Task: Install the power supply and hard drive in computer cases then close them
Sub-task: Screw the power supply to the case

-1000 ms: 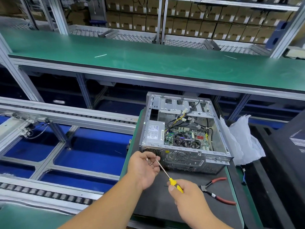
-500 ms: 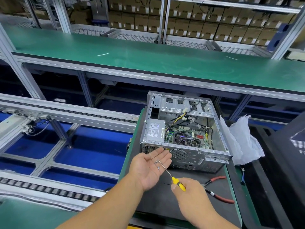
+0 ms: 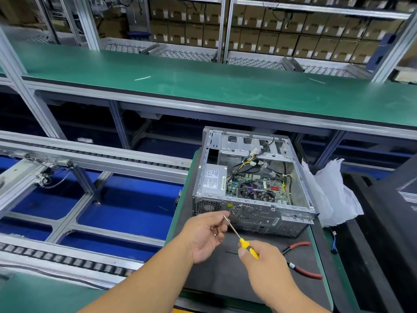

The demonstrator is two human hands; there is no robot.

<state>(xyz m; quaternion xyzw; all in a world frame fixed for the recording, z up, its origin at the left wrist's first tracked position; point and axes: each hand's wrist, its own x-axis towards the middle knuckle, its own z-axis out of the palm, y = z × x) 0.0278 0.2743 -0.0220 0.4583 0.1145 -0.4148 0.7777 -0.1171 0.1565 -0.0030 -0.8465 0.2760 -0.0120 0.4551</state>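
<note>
An open computer case [image 3: 255, 213] lies on its side on a black mat [image 3: 225, 274]. The grey power supply [image 3: 212, 180] sits in its near left corner, beside the motherboard and loose cables. My left hand [image 3: 204, 236] is palm up in front of the case. Small screws [image 3: 214, 231] lie in the palm, and its finger and thumb pinch the tip of the screwdriver [image 3: 241, 239]. My right hand [image 3: 264, 265] grips the yellow handle of that screwdriver. Whether a screw sits on the tip I cannot tell.
Red-handled pliers [image 3: 300, 259] lie on the mat to the right of my right hand. Crumpled white plastic [image 3: 331, 195] lies right of the case, next to a black panel [image 3: 397, 213]. A roller conveyor [image 3: 67, 256] runs at the left and a green bench [image 3: 203, 86] beyond.
My left hand had opened flat to show the screws. Now its fingers have curled and pinch the screwdriver tip. The right hand has hardly moved.
</note>
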